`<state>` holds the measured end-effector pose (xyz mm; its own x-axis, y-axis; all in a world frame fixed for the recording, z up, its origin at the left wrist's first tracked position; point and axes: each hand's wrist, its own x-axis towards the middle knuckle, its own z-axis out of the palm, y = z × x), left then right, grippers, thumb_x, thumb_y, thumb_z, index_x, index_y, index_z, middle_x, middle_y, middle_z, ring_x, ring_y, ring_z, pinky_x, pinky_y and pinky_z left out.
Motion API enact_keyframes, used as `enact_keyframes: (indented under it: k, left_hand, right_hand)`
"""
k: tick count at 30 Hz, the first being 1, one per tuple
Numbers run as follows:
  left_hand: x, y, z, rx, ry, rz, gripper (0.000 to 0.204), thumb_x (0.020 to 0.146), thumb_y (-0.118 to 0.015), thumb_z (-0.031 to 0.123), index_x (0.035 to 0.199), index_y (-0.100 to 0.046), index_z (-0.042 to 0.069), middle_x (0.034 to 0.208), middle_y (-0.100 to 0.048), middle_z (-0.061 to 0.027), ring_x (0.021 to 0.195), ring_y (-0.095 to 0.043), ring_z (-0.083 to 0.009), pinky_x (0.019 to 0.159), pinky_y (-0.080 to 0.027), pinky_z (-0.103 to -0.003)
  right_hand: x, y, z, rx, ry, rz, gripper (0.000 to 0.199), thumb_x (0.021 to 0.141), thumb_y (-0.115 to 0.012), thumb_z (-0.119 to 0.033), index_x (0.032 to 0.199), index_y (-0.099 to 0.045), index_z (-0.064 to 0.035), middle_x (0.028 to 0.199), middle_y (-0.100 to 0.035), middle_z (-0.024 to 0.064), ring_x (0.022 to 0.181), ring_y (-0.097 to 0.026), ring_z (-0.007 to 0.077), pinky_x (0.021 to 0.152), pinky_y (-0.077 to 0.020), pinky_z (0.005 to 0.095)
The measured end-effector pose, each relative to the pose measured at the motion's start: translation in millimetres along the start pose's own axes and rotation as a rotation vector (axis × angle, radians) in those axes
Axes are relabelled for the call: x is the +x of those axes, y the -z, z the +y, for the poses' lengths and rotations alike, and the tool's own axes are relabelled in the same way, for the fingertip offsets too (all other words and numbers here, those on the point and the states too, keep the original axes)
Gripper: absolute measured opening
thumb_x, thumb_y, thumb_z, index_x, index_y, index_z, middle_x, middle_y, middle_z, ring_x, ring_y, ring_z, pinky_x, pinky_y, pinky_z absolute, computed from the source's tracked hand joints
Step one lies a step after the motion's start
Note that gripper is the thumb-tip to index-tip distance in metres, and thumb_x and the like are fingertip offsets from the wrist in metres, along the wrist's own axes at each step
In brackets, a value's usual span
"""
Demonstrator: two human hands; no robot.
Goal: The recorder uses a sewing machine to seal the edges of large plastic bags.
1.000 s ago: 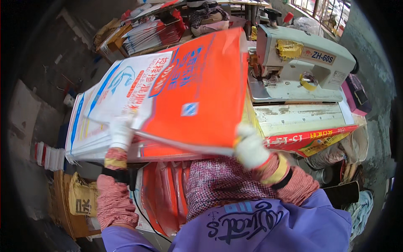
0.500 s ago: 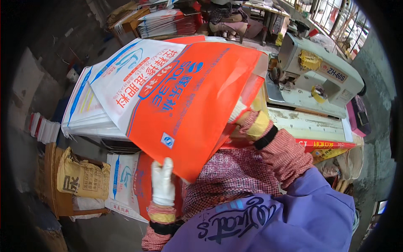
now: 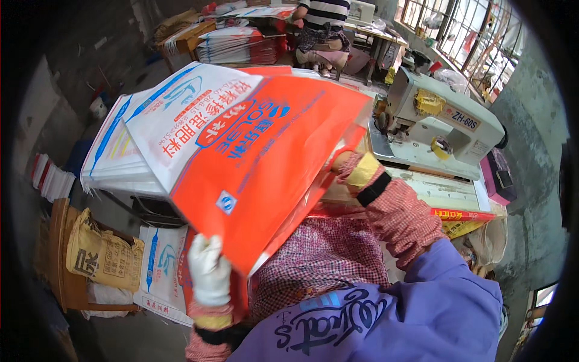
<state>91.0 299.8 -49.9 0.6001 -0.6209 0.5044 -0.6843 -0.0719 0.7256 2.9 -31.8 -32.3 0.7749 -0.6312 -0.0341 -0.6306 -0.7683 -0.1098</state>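
Beneath the glossy woven orange sack [image 3: 265,163], gloved left hand [image 3: 209,269] grips its corner; right hand's grip hidden.

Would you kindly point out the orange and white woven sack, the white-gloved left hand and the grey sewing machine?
orange and white woven sack [image 3: 265,151], head view, middle of its orange face.
white-gloved left hand [image 3: 209,271], head view, back of the glove.
grey sewing machine [image 3: 449,123], head view, upper arm.

ahead: orange-white sack [image 3: 253,145] blocks | right: sewing machine [image 3: 440,123] | left: stacked sacks [image 3: 114,163]
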Motion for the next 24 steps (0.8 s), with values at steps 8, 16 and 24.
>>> enact_keyframes:
  k: [8,16,24]
  left_hand:
    - [-55,77,46,-1.01,0.782,-0.128,0.028,0.082,-0.055,0.004,0.108,-0.049,-0.003,0.094,-0.059,-0.0091,0.075,-0.057,-0.0115,0.058,-0.045,-0.021]
    - [-105,71,14,-0.857,0.883,0.059,0.028,0.081,-0.057,0.002,0.108,-0.049,0.001,0.084,-0.057,-0.0023,0.06,-0.049,-0.0052,0.051,-0.039,-0.018]
    - [-96,77,21,-0.803,0.926,0.04,0.025,0.081,-0.055,0.003,0.106,-0.051,0.003,0.077,-0.053,0.0008,0.055,-0.044,-0.0026,0.047,-0.034,-0.015]
  right_hand:
    - [-3,20,-45,0.186,0.138,0.032,0.021,0.082,-0.052,-0.017,0.096,-0.064,-0.0064,0.102,-0.061,0.009,0.098,-0.056,0.0244,0.079,-0.0455,0.0387]
    - [33,-15,-114,-0.006,0.255,-0.004,0.02,0.083,-0.052,-0.015,0.097,-0.063,-0.0053,0.104,-0.061,0.0082,0.101,-0.055,0.0233,0.084,-0.0441,0.0374]
    - [-43,39,-102,-0.093,0.341,-0.173,0.02,0.085,-0.051,-0.014,0.098,-0.063,-0.0042,0.106,-0.06,0.0074,0.104,-0.054,0.0222,0.089,-0.0426,0.0362]
